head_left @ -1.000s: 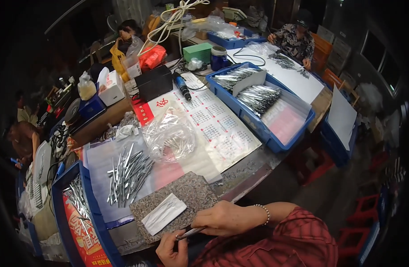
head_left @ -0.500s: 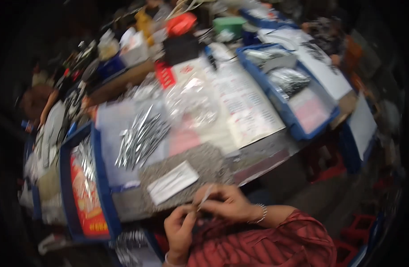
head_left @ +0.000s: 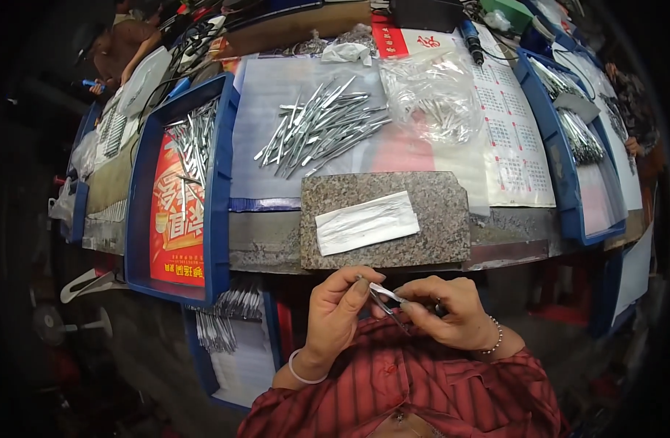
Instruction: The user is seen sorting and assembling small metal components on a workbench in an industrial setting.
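From where I watch, the grey workbench (head_left: pixel 506 226) is the biggest thing, stretching across the middle of the frame. A blue tray (head_left: pixel 220 182) of thin metal pieces stands tilted at its left end; another blue tray (head_left: pixel 554 135) lies along the upper right, holding more. Right of upper centre I see a printed calendar sheet (head_left: pixel 511 157). The speckled stone slab (head_left: pixel 441 204) sits at the bench's near edge, at the centre of the frame. Above it lies a loose heap of metal pieces (head_left: pixel 320 128), with a clear plastic bag (head_left: pixel 437 91) just beside it.

Below the slab are my wearer's hands. The left hand (head_left: pixel 336 310) has thumb and forefinger pinched on one end of a slim metal piece (head_left: pixel 387 305); the right hand (head_left: pixel 448 310) grasps it from the other side, fingers curled. That piece is between them, below centre; its exact form is too small for me to tell. A folded white cloth (head_left: pixel 366 223) rests on the slab, near the hands but apart from them.
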A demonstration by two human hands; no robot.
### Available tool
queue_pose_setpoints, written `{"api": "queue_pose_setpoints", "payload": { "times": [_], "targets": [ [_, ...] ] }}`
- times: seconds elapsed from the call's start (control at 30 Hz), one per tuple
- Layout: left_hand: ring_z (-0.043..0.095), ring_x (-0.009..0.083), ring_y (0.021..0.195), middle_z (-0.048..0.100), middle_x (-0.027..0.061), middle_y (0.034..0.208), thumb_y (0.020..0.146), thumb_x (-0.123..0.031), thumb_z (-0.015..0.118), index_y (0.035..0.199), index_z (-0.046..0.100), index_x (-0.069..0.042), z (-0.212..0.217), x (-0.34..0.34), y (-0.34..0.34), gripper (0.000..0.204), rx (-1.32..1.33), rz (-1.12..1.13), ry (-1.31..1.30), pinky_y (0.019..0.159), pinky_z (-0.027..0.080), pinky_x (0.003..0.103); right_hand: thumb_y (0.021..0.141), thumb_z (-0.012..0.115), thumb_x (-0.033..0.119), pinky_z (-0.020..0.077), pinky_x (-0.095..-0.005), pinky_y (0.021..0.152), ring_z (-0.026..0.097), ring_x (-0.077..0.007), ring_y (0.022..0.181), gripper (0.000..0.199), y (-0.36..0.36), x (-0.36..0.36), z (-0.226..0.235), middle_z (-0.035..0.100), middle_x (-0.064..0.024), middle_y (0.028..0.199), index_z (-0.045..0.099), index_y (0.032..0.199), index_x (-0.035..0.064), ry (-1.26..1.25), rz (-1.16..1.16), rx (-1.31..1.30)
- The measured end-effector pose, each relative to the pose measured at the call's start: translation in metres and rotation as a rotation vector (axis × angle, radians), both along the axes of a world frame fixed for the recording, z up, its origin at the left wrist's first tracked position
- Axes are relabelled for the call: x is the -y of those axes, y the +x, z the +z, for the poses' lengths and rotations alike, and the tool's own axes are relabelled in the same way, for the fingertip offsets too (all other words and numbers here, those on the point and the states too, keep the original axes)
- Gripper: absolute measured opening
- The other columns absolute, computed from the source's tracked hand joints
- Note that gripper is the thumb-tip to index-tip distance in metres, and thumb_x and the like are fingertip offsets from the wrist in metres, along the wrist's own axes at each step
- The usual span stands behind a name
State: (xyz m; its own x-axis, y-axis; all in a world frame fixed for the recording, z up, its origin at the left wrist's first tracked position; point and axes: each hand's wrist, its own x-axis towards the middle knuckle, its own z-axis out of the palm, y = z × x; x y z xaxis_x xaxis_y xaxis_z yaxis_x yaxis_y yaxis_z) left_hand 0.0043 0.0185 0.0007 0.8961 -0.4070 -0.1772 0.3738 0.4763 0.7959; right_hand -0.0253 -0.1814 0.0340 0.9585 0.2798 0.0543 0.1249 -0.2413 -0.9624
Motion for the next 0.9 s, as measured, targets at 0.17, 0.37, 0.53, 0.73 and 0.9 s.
{"api": "queue_pose_setpoints", "payload": {
  "times": [0.17,0.37,0.53,0.73,0.9],
  "targets": [
    [0.061,0.0099,0.070,0.065,0.0087,0.088,0.100,-0.017,0.053,0.111,0.060,0.002,-0.0009,-0.0017,0.0021,0.024,-0.010,0.008,-0.021,0.066,0.050,0.021,0.079,0.067,0.000,0.0504,-0.0285,0.055,0.067,-0.0219,0.063,0.037,0.0028,-0.0033,0.0009,0.066,-0.0102,0.076,0.060,0.116,-0.0002,-0.018,0.024,0.064],
    [0.061,0.0095,0.070,0.065,0.0083,0.089,0.100,-0.017,0.053,0.112,0.060,0.003,-0.0025,-0.0015,0.0040,0.024,-0.015,0.009,-0.056,0.066,0.050,0.021,0.079,0.066,-0.002,0.0508,-0.0288,0.055,0.068,-0.0215,0.063,0.043,0.0034,-0.0037,0.0004,0.066,-0.0102,0.075,0.056,0.121,0.0005,-0.040,0.067,0.048],
    [0.061,0.0094,0.070,0.064,0.0079,0.089,0.100,-0.016,0.053,0.112,0.060,0.003,-0.0052,-0.0032,0.0043,0.024,-0.017,0.017,-0.060,0.066,0.050,0.020,0.079,0.065,-0.002,0.0519,-0.0294,0.055,0.068,-0.0215,0.064,0.042,0.0042,-0.0048,-0.0001,0.066,-0.0096,0.076,0.057,0.120,-0.0003,-0.080,0.075,0.068],
    [0.061,0.0098,0.070,0.063,0.0072,0.088,0.100,-0.016,0.053,0.110,0.060,0.003,-0.0053,-0.0017,0.0052,0.023,-0.027,0.030,-0.047,0.066,0.050,0.021,0.079,0.065,-0.003,0.0548,-0.0319,0.057,0.069,-0.0250,0.069,0.040,0.0058,-0.0082,-0.0024,0.069,-0.0133,0.086,0.057,0.119,-0.0015,-0.198,0.071,0.239],
    [0.059,0.0092,0.068,0.063,0.0064,0.086,0.100,-0.016,0.053,0.109,0.060,0.004,-0.0068,0.0001,0.0048,0.023,-0.038,0.042,-0.014,0.065,0.048,0.021,0.080,0.065,-0.002,0.0544,-0.0325,0.056,0.069,-0.0263,0.069,0.041,0.0054,-0.0088,-0.0042,0.069,-0.0151,0.089,0.057,0.120,-0.0017,-0.229,0.090,0.242]
  ]
}}
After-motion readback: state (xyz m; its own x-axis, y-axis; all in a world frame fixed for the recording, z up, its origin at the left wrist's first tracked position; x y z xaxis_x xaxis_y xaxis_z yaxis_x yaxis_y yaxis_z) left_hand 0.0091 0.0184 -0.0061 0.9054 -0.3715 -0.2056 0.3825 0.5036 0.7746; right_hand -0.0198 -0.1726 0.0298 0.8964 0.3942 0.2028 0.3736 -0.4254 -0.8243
